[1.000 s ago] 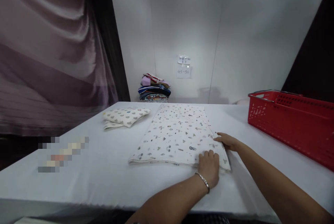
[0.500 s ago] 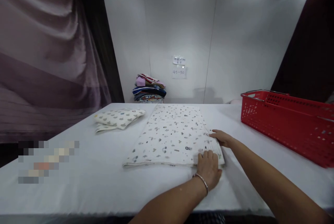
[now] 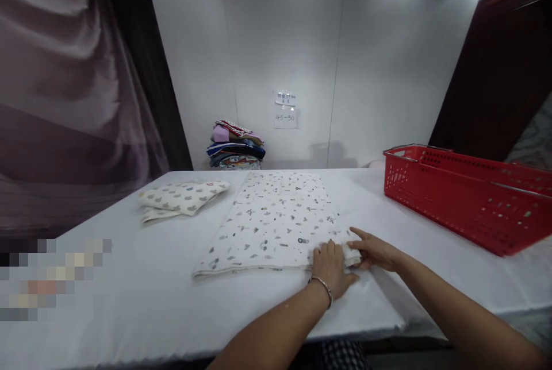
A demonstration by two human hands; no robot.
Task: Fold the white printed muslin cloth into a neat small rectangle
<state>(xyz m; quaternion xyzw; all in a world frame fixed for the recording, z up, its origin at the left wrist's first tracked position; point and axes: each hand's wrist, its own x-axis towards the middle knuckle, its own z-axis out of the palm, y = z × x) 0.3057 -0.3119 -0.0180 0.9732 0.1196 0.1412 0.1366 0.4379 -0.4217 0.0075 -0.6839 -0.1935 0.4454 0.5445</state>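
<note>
A white cloth (image 3: 276,220) printed with small grey-green motifs lies folded flat in the middle of the table. At its near right part my left hand (image 3: 331,271), with a bracelet at the wrist, rests on the near edge, fingers flat on top and thumb apart. Just right of it, my right hand (image 3: 376,252) is closed around the near right corner, which looks gathered. The undersides of its fingers are partly hidden. To the left lies a second folded cream cloth (image 3: 183,197) with grey shapes.
A red plastic basket (image 3: 448,200) with metal handles stands on the right of the white-covered table (image 3: 142,301). Against the back wall is a stack of folded textiles (image 3: 236,149). Two paper labels (image 3: 286,118) hang on the wall. A blurred patch covers the left front.
My right hand has come nearer along the cloth's right side to its near corner, close to my left hand. The right edge is now gathered there. The view has turned slightly right.
</note>
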